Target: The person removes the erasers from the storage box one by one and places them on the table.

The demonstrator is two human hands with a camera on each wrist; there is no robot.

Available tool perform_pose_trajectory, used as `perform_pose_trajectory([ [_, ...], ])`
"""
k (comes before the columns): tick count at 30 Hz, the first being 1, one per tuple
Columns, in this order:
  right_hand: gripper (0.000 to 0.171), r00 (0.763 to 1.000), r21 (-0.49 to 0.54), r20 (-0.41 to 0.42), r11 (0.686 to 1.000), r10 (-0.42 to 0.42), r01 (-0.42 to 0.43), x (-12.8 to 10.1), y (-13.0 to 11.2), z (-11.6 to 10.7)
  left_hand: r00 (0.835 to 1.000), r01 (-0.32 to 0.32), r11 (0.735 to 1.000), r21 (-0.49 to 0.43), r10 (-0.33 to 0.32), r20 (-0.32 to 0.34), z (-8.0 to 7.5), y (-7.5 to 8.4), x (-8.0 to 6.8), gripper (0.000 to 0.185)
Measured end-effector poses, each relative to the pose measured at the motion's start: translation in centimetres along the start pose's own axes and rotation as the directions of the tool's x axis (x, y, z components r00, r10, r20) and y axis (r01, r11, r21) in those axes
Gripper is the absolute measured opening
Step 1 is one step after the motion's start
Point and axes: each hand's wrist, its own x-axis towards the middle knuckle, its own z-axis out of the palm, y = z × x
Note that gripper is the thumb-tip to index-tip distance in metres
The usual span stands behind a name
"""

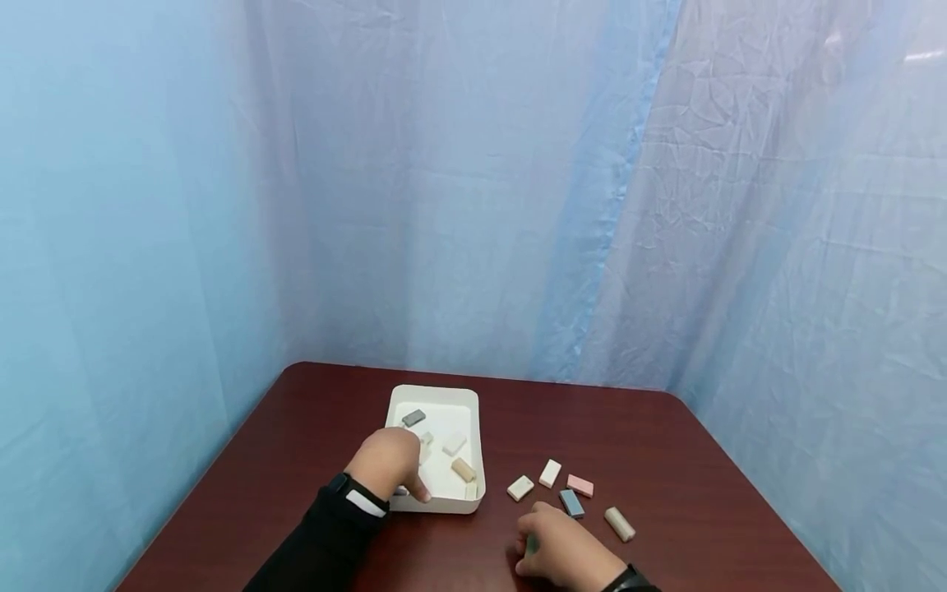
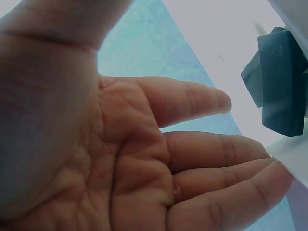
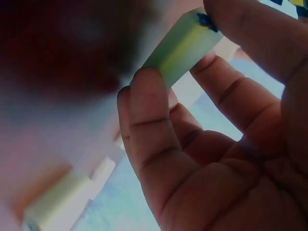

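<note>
My left hand [image 1: 390, 462] reaches over the near left part of a white tray [image 1: 481, 460]. In the left wrist view its fingers [image 2: 216, 149] are extended, tips right at the tray's edge, beside a dark eraser [image 2: 281, 82] with small printing. Inside the tray lie a grey eraser [image 1: 413, 418], a tan eraser [image 1: 464, 469] and several pale ones, some hidden by this hand. My right hand [image 1: 565, 549], low over the table right of the tray, pinches a green eraser [image 3: 185, 50] between thumb and fingertips.
Beyond the right hand, several erasers lie loose on the dark red table [image 1: 666, 493]: a cream one [image 1: 520, 487], a white one [image 1: 550, 473], a pink one [image 1: 580, 485], a blue one [image 1: 571, 503] and a beige one [image 1: 619, 524]. Pale blue curtains [image 1: 473, 205] hang around the table.
</note>
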Motion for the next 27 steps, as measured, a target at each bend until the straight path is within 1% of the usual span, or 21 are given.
perform_pose_trajectory([
  [5, 0.024, 0.999, -0.035, -0.027, 0.999, -0.018, 0.017, 0.0, 0.2, 0.5, 1.0, -0.004, 1.0, -0.014, 0.004, -0.004, -0.1, 0.0, 0.0, 0.054],
  [8, 0.026, 0.998, -0.036, -0.056, 0.999, 0.011, -0.013, 0.1, 0.8, 0.2, 1.0, 0.0, 1.0, -0.023, 0.0, -0.004, -0.1, 0.1, -0.1, 0.052],
  [12, 0.028, 0.993, -0.074, -0.118, 0.996, 0.032, -0.04, 0.3, 1.7, 0.0, 1.0, 0.005, 1.0, -0.017, -0.005, -0.003, -0.1, 0.0, -0.1, 0.052],
  [15, 0.028, 0.991, -0.077, -0.131, 0.997, 0.008, -0.018, 0.1, 2.0, 0.2, 1.0, 0.004, 1.0, -0.007, -0.004, 0.003, -0.1, 0.1, -0.2, 0.052],
  [21, 0.027, 0.99, -0.089, -0.13, 0.995, -0.052, 0.04, -0.1, 1.9, 0.2, 1.0, 0.007, 1.0, -0.008, -0.007, -0.001, -0.3, 0.1, -0.3, 0.054],
  [23, 0.027, 0.991, -0.087, -0.121, 0.995, -0.052, 0.042, 0.0, 1.9, 0.1, 1.0, 0.006, 1.0, -0.005, -0.006, -0.009, -0.3, 0.1, -0.2, 0.056],
  [27, 0.027, 0.995, -0.067, -0.094, 0.998, -0.028, 0.022, 0.2, 1.9, 0.0, 1.0, -0.004, 1.0, 0.004, 0.005, -0.018, -0.1, 0.1, -0.1, 0.057],
])
